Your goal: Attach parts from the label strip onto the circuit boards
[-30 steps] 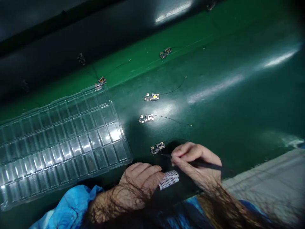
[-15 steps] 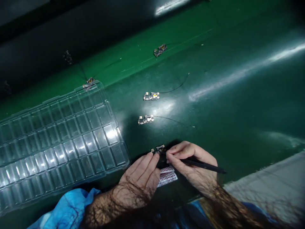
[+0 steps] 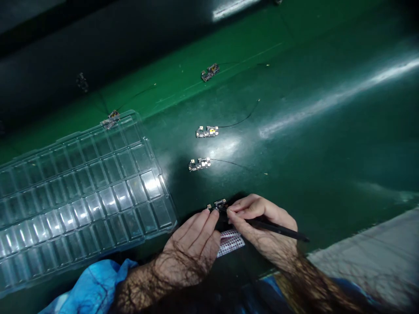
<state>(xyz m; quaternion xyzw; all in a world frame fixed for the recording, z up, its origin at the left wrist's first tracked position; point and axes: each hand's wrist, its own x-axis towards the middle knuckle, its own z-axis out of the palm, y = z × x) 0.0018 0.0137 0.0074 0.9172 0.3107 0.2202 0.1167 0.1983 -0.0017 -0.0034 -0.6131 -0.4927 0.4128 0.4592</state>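
Observation:
My left hand point(image 3: 193, 244) reaches forward with its fingers stretched out; the fingertips press on the left end of a small circuit board point(image 3: 217, 204) lying on the green belt. My right hand point(image 3: 262, 222) pinches black tweezers point(image 3: 278, 229) like a pen, and their tip touches the same board. Between my wrists lies a small white sheet of tiny parts point(image 3: 231, 241), partly hidden by the left hand.
A clear plastic compartment tray point(image 3: 81, 192) lies at the left. Several more small boards with thin black wires lie on the green belt point(image 3: 327, 144), the nearest two point(image 3: 199, 164) point(image 3: 207, 131) ahead of my hands. A grey table edge point(image 3: 369, 261) is at lower right.
My left hand has gone from curled by the white sheet to stretched forward, fingertips on the board. My right hand moved its tweezer tip onto the board. The view shifted slightly.

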